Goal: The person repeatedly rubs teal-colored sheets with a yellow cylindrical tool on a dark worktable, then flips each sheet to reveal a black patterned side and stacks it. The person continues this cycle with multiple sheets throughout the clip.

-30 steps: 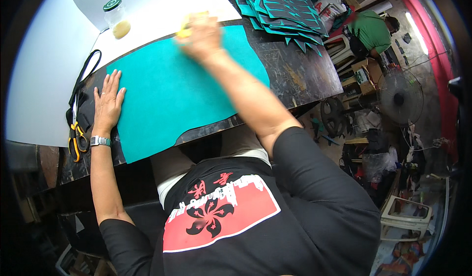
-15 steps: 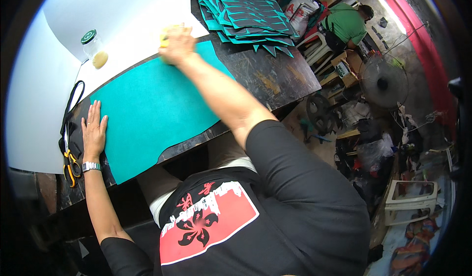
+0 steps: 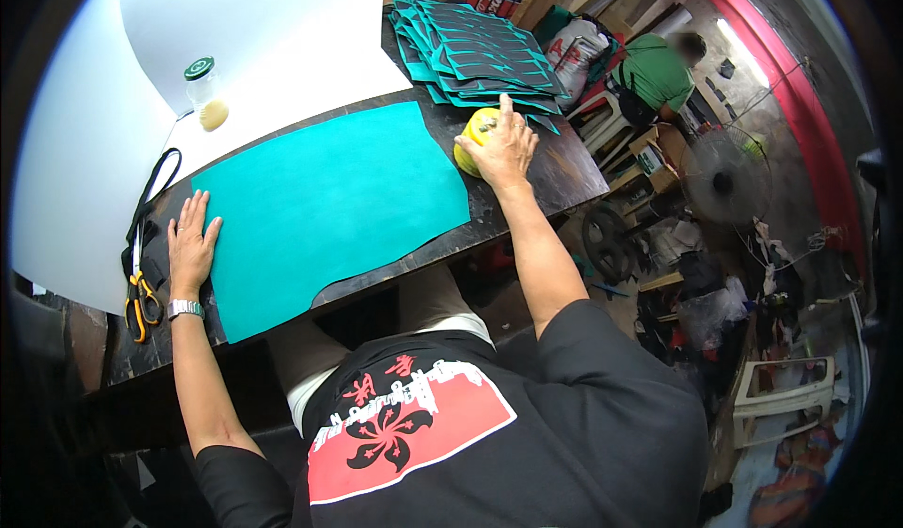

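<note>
- head view: right hand (image 3: 506, 144) is cupped over a yellow rounded object (image 3: 470, 142), fingers curled down on its top and closed around it; what kind of object it is cannot be told.
- the yellow object sits on the dark worktable (image 3: 564, 166), just beside the right edge of the teal sheet (image 3: 329, 199).
- left hand (image 3: 191, 246) lies flat, fingers spread, holding nothing, pressing the sheet's left edge.
- the sheet's long axis runs left to right between the hands; it lies left of the right fingers.
- scissors (image 3: 139, 288) lie just left of the left hand.
- a stack of teal cut pieces (image 3: 470, 53) and a green-lidded jar (image 3: 205, 91) sit farther back.
- cluttered workshop floor to the right; a standing fan (image 3: 724, 180).
</note>
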Motion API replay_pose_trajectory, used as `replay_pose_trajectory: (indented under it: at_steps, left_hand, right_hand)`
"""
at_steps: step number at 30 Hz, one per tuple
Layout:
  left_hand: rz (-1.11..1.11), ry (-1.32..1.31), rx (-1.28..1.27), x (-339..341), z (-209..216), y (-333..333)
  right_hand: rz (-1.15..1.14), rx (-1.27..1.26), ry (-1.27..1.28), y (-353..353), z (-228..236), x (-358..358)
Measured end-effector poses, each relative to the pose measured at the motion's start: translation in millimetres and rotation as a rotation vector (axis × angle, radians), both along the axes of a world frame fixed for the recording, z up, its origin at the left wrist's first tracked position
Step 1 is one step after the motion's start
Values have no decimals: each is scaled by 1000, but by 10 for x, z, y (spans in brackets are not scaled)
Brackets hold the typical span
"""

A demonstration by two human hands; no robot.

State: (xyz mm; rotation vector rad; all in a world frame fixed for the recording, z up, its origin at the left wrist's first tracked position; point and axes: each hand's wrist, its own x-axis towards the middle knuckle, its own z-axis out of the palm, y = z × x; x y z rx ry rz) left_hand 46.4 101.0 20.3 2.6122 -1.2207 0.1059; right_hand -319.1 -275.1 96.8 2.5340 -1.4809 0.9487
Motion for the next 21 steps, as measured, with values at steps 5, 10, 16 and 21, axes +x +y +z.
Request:
replay_pose_trajectory:
  at_steps: [5, 10, 16, 21]
  left_hand:
    - [25, 23, -27, -17, 14, -2]
    - [19, 21, -61, -36, 19, 10]
    - [54, 60, -158, -17, 26, 15]
    - [47, 21, -180, 4, 19, 18]
  right_hand:
    - [80, 95, 91, -50, 51, -33]
    - [60, 289, 101, -164, 224, -7]
    - [471, 389, -800, -487, 405, 242]
    - [780, 1000, -1425, -796, 382, 315]
